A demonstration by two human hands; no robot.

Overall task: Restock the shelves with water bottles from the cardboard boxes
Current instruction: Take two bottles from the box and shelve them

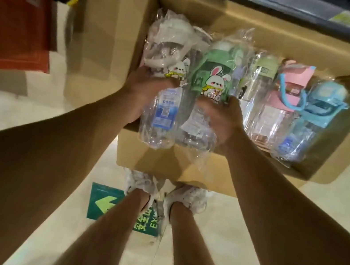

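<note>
An open cardboard box (234, 28) stands on the floor in front of my feet. My left hand (140, 90) grips a plastic-wrapped bottle with a white lid (169, 66) and a rabbit sticker. My right hand (221, 117) grips a wrapped bottle with a green lid (214, 74), also with a rabbit sticker. Both bottles are held side by side over the box's near left part. Inside the box lie a pale green bottle (261, 77), a pink bottle (285, 98) and a blue bottle (312, 114), all in clear wrap.
A dark shelf edge (307, 13) runs along the top right, behind the box. A red carton (14, 17) sits at the left. A green exit arrow sticker (107, 204) is on the pale floor under my white shoes (165, 193).
</note>
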